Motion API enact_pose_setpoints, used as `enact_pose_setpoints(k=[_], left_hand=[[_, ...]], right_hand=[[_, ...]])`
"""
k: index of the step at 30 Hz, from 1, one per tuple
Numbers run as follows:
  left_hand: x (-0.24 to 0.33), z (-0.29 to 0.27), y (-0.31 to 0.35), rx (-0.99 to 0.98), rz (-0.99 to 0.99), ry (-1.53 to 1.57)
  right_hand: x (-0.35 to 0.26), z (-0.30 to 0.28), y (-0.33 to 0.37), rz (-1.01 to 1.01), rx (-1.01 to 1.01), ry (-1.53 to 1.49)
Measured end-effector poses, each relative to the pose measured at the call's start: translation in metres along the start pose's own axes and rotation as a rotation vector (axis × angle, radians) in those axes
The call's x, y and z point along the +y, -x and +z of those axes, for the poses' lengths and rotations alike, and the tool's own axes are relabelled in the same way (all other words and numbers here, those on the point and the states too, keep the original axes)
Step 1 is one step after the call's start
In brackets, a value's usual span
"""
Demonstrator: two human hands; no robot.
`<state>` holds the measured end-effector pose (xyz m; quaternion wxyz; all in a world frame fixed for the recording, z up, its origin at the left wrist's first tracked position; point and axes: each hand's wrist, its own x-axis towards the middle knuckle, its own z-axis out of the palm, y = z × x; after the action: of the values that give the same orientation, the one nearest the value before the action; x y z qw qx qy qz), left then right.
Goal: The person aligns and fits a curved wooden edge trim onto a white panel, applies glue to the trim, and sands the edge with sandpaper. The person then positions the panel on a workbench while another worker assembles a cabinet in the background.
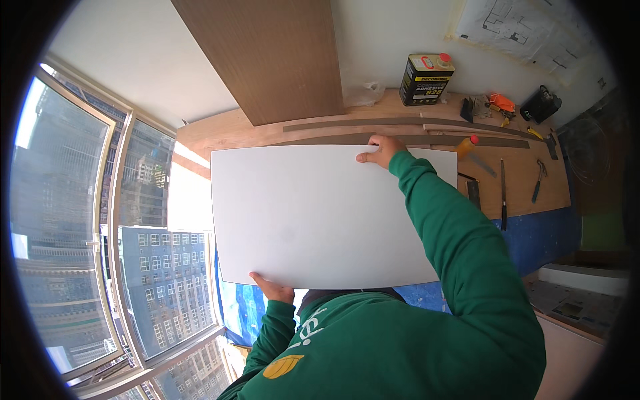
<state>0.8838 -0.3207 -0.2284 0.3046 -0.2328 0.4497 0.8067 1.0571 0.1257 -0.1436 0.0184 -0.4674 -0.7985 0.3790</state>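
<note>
A large white rectangular panel (313,213) lies across the middle of the view, in front of my body and over the near part of the wooden worktop. My right hand (382,152) grips its far edge, right of centre, with the thumb on the white face and the fingers over the edge. At the near edge, toward the left, my left hand (272,289) holds the panel from below with the thumb at its rim; most of those fingers are hidden under it. Just beyond the right hand lie long thin brown strips (347,125).
A brown board (273,60) leans at the back beside a metal adhesive can (427,80). On the right of the worktop (527,180) are a hammer (539,180), a file (503,193), an orange bottle (467,147) and a black charger-like box (541,105). Windows (67,200) stand left.
</note>
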Motion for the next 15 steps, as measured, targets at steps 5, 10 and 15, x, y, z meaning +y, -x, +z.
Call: enact_pose_setpoints(k=[5,10,15], left_hand=[[-0.036,-0.055,-0.013,-0.022,-0.095,0.074],[-0.051,-0.077,-0.036,0.002,-0.041,0.014],[-0.054,-0.076,-0.061,-0.028,-0.051,-0.005]], right_hand=[[0.028,0.065,-0.028,0.066,-0.108,0.136],[0.046,0.103,-0.053,0.096,-0.184,0.131],[0.05,0.123,-0.074,0.102,-0.152,0.169]])
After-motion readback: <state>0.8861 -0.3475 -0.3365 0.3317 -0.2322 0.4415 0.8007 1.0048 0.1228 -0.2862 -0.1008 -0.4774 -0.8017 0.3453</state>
